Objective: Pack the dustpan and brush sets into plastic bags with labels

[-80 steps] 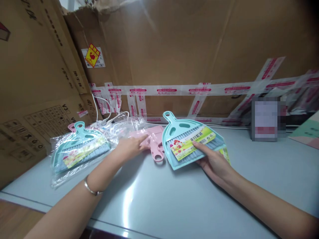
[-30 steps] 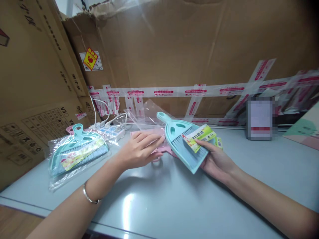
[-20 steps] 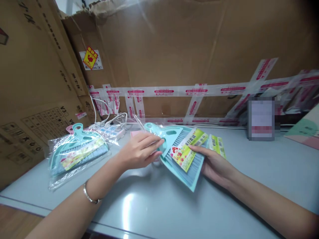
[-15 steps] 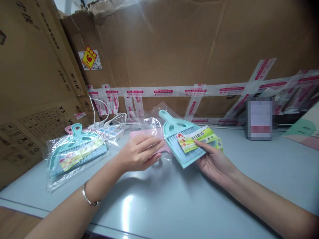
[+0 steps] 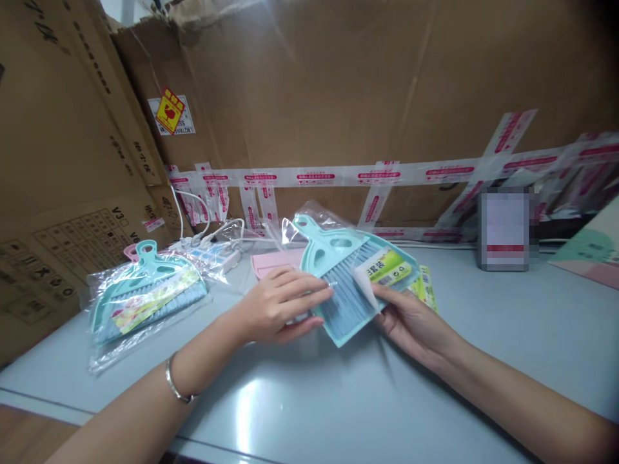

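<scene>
The teal brush set (image 5: 345, 277) has tilted leftward, pinched between left hand (image 5: 275, 309) and right hand (image 5: 411, 319).

Both forearms come in from the bottom of the frame, bare to the edge, with no sleeve showing on either. The left hand (image 5: 278, 306), just left of centre, has a thin silver bangle (image 5: 175, 386) round its wrist at lower left, a plain smooth metal band. The right hand (image 5: 411, 319), right of centre, wears nothing at the wrist. No rings or gloves show on either hand's fingers.
</scene>
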Demonstrator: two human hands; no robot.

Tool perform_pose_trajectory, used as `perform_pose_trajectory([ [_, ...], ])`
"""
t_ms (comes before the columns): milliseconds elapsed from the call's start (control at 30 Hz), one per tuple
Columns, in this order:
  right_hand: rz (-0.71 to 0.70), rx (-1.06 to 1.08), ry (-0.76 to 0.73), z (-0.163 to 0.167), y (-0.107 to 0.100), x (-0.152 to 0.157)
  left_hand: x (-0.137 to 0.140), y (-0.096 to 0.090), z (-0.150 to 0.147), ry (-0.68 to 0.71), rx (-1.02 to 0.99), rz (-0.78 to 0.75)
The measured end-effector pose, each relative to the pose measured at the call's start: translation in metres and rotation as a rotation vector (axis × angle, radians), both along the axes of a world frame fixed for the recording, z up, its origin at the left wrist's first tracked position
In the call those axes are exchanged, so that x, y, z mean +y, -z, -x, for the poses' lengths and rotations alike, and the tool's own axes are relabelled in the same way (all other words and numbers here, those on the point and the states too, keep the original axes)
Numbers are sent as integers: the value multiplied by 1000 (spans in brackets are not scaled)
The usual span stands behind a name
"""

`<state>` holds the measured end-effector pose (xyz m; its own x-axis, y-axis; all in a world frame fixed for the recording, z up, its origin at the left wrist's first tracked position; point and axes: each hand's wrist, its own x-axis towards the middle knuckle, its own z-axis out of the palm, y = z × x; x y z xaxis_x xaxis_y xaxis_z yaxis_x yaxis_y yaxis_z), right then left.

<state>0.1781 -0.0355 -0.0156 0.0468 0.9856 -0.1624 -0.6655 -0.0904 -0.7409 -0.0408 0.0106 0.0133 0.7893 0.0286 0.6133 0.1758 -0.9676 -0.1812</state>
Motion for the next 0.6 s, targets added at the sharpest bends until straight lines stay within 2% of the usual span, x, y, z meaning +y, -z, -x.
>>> perform_pose_trajectory([
  [67, -25, 4, 49, -2, -1, 2, 2, 2, 2, -65, -181, 3],
  [133, -45, 0, 85, -4, -3, 3, 3, 5, 2, -175, -438, 112],
  [200, -56, -10, 101, -4, -3, 2, 5, 8, -2, -280, -711, 415],
  [300, -55, -42, 91, -2, -2, -1, 8, 10, -12, -302, -999, 1096],
  [367, -55, -82, 68, 0, -1, -3, 7, 10, -19, -202, -1010, 1515],
  [433, -69, -134, 51, 3, -1, -5, 3, 9, -25, -68, -921, 1769],
  [500, -85, -190, 65, 7, -1, -7, -3, 10, -28, 25, -809, 1859],
  [600, -92, -233, 116, 13, -3, -10, -11, 14, -30, 56, -666, 1825],
])
